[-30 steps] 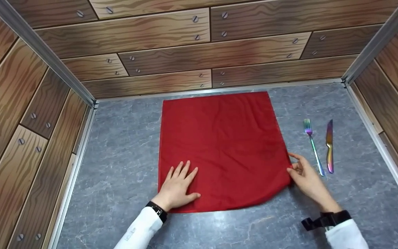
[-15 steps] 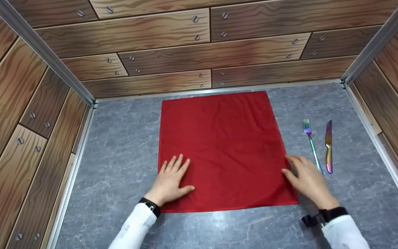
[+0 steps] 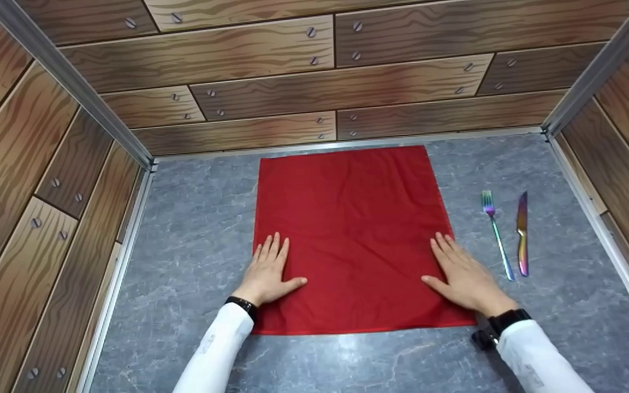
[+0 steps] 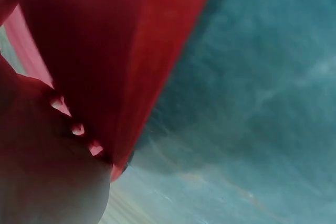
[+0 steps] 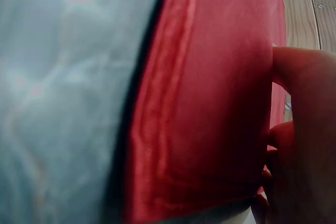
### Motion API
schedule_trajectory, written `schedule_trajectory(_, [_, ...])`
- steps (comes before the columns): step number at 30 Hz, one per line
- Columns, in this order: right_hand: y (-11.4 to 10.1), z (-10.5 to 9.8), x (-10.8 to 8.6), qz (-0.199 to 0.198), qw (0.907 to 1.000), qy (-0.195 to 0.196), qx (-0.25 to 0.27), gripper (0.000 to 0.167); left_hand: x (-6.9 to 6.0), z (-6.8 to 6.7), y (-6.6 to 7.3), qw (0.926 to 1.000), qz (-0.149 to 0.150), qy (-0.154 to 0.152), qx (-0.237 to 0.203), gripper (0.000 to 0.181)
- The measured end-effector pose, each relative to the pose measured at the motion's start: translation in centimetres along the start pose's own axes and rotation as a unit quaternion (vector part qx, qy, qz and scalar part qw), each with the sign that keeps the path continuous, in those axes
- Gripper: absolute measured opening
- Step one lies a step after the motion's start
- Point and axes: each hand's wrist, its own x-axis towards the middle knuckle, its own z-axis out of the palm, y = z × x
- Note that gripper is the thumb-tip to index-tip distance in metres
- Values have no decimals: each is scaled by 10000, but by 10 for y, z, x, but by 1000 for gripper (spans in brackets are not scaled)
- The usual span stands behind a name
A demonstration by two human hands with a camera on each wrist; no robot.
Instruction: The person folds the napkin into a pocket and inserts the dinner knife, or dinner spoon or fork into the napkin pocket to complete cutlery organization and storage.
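A red cloth (image 3: 347, 229) lies spread out on the grey marbled table, with faint creases across it. My left hand (image 3: 267, 274) rests on its left edge, fingers straight and thumb pointing inward. On the right edge my right hand (image 3: 463, 277) lies with straight fingers, its thumb also spread inward. The left wrist view shows the hemmed cloth edge (image 4: 152, 72) beside the hand, fingertips touching the fabric. In the right wrist view a stitched corner of the cloth (image 5: 220, 103) lies flat beside the fingers.
To the right of the cloth lie a rainbow-coloured fork (image 3: 494, 229) and a matching knife (image 3: 522, 234), side by side. Wood-patterned walls (image 3: 271, 98) enclose the grey table (image 3: 194, 218) at the back and both sides.
My right hand has let go of the cloth's right edge and now lies on top. The near right corner, curled under before, is now flat. My left hand has slid slightly away from me.
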Motion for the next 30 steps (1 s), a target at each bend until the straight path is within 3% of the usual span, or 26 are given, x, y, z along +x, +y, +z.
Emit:
schedule_trajectory(6, [5, 1, -4, -113, 9992, 290, -238, 88, 4, 1, 4, 9999, 3, 98, 129, 105])
schedule_trajectory(12, [4, -4, -2, -118, 9991, 336, -240, 88, 1, -1, 7, 9996, -45, 33, 287, 106])
schedule_trajectory(15, [1, -9, 6, -129, 9986, 474, -192, 86, 5, -4, 9, 9991, 71, 255, 331, 101])
schedule_trajectory(20, [-8, -20, 41, -209, 9972, 697, -194, 82, 29, -11, 10, 9961, 337, 619, 535, 86])
schedule_trajectory(25, [-5, -16, 80, -22, 9990, 440, -3, 83, 59, -4, 1, 9971, 207, 358, 636, 82])
schedule_trajectory(30, [12, 0, 93, 211, 9998, 48, 46, 84, 67, 10, -10, 9978, -40, 120, 652, 84])
